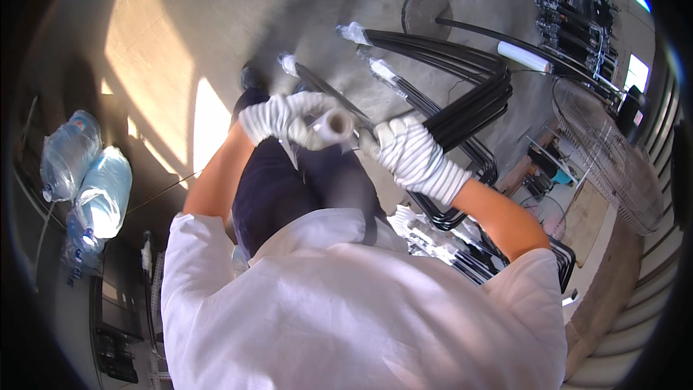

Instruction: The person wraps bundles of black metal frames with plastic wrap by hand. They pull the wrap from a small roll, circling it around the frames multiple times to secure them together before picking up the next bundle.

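While wrapping seems under way, left hand (281, 117): gloved, closed on the film roll (327, 127), above the lap (299, 188).
Right hand (413, 153): gloved, fingers curled by the roll; I cannot tell what they grip.
Black tubes (471, 110): several ends (354, 33) look already wrapped; what remains, unclear.
Floor (325, 0): grey concrete, sunlit at left, plastic bottles (71, 155) far left.
Room: cage fan (606, 155) and ribbed wall (653, 274) at right.

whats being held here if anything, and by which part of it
The left hand holds a pale roll, seemingly by its side near the open end; what the right hand grips, if anything, cannot be told.
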`<action>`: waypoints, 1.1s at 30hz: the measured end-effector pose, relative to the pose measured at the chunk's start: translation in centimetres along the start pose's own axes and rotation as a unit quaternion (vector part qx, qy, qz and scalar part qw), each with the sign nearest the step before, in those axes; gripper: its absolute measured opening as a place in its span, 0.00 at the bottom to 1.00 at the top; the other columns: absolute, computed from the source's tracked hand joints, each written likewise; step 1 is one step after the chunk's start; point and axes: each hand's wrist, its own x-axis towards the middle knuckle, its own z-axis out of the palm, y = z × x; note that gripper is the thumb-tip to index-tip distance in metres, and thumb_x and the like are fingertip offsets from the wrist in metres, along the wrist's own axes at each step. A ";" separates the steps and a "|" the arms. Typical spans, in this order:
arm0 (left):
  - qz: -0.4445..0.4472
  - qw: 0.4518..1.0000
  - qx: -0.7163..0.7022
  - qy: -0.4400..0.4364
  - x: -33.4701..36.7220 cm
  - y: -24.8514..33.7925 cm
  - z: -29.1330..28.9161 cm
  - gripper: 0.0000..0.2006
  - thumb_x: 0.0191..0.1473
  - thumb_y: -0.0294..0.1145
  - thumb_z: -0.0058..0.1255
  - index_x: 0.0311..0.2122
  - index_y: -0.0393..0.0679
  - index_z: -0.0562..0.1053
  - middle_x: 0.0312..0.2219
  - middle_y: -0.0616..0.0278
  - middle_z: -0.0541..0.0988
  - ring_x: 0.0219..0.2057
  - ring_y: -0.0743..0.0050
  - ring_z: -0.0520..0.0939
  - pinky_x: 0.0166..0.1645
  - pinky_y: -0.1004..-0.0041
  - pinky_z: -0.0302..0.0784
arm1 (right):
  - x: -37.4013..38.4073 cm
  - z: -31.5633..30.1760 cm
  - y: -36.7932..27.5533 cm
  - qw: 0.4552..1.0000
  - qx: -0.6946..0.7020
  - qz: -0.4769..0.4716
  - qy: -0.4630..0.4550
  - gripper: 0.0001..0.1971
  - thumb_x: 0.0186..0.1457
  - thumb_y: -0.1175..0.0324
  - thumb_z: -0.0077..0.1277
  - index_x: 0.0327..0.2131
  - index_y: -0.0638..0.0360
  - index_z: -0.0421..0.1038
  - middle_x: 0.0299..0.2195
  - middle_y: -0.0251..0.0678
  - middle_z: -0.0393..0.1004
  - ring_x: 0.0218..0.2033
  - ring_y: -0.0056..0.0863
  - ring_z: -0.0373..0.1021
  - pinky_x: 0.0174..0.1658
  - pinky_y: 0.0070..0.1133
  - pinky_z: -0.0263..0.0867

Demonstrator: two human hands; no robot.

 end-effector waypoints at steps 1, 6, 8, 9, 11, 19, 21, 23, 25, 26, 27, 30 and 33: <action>0.017 1.000 -0.013 -0.021 -0.9 2.1 0.4 0.21 0.36 0.29 0.59 0.39 0.40 0.69 0.30 0.65 0.74 0.33 0.80 0.72 0.40 0.79 0.68 | 0.3 -0.4 0.3 1.000 -0.003 0.004 0.004 0.18 0.43 0.68 0.42 0.42 0.52 0.65 0.23 0.32 0.62 0.24 0.26 0.62 0.28 0.24 0.58; 0.035 0.987 0.110 0.108 -2.5 4.6 4.5 0.20 0.35 0.28 0.58 0.38 0.40 0.69 0.30 0.60 0.73 0.32 0.70 0.74 0.39 0.75 0.69 | 1.3 -1.3 2.6 0.997 0.033 0.006 0.073 0.13 0.46 0.62 0.43 0.39 0.43 0.67 0.23 0.30 0.65 0.25 0.26 0.64 0.33 0.29 0.61; 0.057 0.977 0.018 0.204 -2.2 3.4 7.3 0.24 0.35 0.29 0.59 0.42 0.40 0.68 0.36 0.60 0.72 0.37 0.74 0.73 0.40 0.75 0.69 | 0.4 -1.2 3.1 0.991 0.023 0.024 0.132 0.18 0.43 0.59 0.48 0.41 0.42 0.65 0.32 0.33 0.63 0.37 0.30 0.63 0.49 0.38 0.51; 0.126 0.951 -0.017 0.280 -1.7 -0.3 9.0 0.28 0.35 0.29 0.60 0.45 0.41 0.65 0.38 0.61 0.70 0.40 0.74 0.71 0.43 0.75 0.68 | 0.4 -1.4 3.0 0.982 0.021 0.060 0.177 0.20 0.41 0.59 0.49 0.42 0.43 0.64 0.36 0.35 0.61 0.41 0.31 0.61 0.51 0.39 0.49; 0.143 0.920 -0.114 0.346 -0.1 -1.6 11.2 0.27 0.36 0.28 0.59 0.46 0.42 0.63 0.37 0.63 0.69 0.40 0.76 0.70 0.45 0.76 0.67 | -0.2 -0.5 2.6 0.956 -0.017 0.124 0.265 0.28 0.34 0.59 0.56 0.44 0.43 0.60 0.44 0.39 0.55 0.50 0.36 0.53 0.53 0.41 0.45; 0.166 0.896 -0.033 0.410 1.9 -1.9 12.1 0.25 0.37 0.27 0.57 0.44 0.43 0.63 0.36 0.64 0.70 0.38 0.77 0.71 0.43 0.76 0.68 | -4.8 4.0 -4.4 0.750 0.253 0.399 0.462 0.21 0.34 0.74 0.58 0.36 0.58 0.62 0.41 0.45 0.60 0.46 0.41 0.57 0.49 0.29 0.55; 0.156 0.901 -0.098 0.393 1.6 -0.6 12.9 0.24 0.38 0.27 0.57 0.43 0.43 0.63 0.36 0.64 0.70 0.38 0.77 0.72 0.42 0.76 0.69 | -5.5 3.9 -5.2 0.746 0.317 0.414 0.413 0.11 0.35 0.74 0.57 0.25 0.59 0.67 0.35 0.43 0.65 0.42 0.36 0.61 0.44 0.25 0.58; 0.134 0.900 -0.048 0.413 2.0 -0.7 12.6 0.25 0.38 0.25 0.56 0.44 0.43 0.61 0.36 0.65 0.70 0.37 0.77 0.72 0.42 0.77 0.69 | -5.6 6.7 -4.6 0.761 0.469 0.337 0.294 0.16 0.37 0.71 0.57 0.33 0.60 0.64 0.37 0.43 0.64 0.42 0.35 0.63 0.44 0.25 0.59; 0.132 0.895 -0.089 0.416 2.4 0.0 13.1 0.25 0.38 0.24 0.54 0.45 0.44 0.60 0.35 0.66 0.69 0.36 0.78 0.71 0.41 0.77 0.69 | -3.8 7.8 -5.1 0.788 0.437 0.291 0.321 0.23 0.37 0.65 0.57 0.39 0.59 0.60 0.38 0.43 0.63 0.42 0.37 0.62 0.43 0.27 0.60; 0.115 0.895 -0.070 0.425 2.3 -0.1 13.1 0.26 0.38 0.24 0.53 0.45 0.44 0.59 0.35 0.66 0.69 0.36 0.78 0.71 0.41 0.76 0.69 | -2.4 9.9 -5.5 0.758 0.465 0.293 0.351 0.27 0.35 0.61 0.57 0.40 0.59 0.58 0.39 0.44 0.61 0.42 0.39 0.62 0.43 0.29 0.61; 0.099 0.893 -0.053 0.436 2.3 0.0 13.1 0.26 0.38 0.23 0.52 0.46 0.44 0.59 0.35 0.66 0.69 0.36 0.78 0.70 0.41 0.76 0.69 | -1.4 10.3 -5.9 0.740 0.473 0.314 0.360 0.30 0.34 0.59 0.57 0.41 0.59 0.56 0.39 0.44 0.60 0.42 0.40 0.61 0.43 0.30 0.61; 0.094 0.901 -0.064 0.418 2.3 0.7 14.1 0.28 0.38 0.23 0.49 0.48 0.45 0.56 0.38 0.63 0.67 0.39 0.76 0.69 0.42 0.75 0.68 | 0.3 9.9 -7.1 0.698 0.463 0.423 0.347 0.37 0.32 0.54 0.58 0.45 0.59 0.52 0.41 0.44 0.58 0.42 0.41 0.61 0.43 0.31 0.61; 0.075 0.919 -0.065 0.381 1.9 1.3 15.0 0.29 0.39 0.25 0.48 0.50 0.46 0.53 0.41 0.61 0.64 0.41 0.73 0.67 0.44 0.74 0.67 | -0.3 9.0 -7.4 0.667 0.484 0.438 0.359 0.39 0.31 0.51 0.59 0.44 0.59 0.51 0.41 0.46 0.58 0.41 0.41 0.62 0.41 0.31 0.62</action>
